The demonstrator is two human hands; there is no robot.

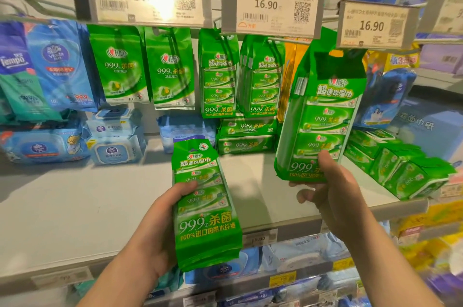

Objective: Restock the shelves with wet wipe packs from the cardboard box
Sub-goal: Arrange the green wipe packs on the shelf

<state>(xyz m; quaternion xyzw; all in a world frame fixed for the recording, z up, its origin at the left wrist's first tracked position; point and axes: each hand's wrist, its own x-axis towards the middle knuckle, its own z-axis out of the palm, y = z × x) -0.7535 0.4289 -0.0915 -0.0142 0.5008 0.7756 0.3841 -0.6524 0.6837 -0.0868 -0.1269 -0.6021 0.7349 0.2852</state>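
Note:
My left hand (160, 229) grips a green multi-pack of wet wipes (205, 206) low in front of the white shelf (75, 206), thumb across its front. My right hand (333, 188) holds a second, taller green wipe pack (323, 116) by its bottom edge, raised up toward the hook under the 16.90 price tag (375, 24). The pack's top sits just below that tag. More of the same green packs hang on hooks (218, 73) to the left. The cardboard box is out of view.
Blue wipe packs (60, 63) hang at the left, and blue lidded packs (115, 141) stand on the shelf. Green flat packs (245, 136) are stacked at the back; small green packs (400, 163) lie at the right. A lower shelf holds blue packs (288, 256).

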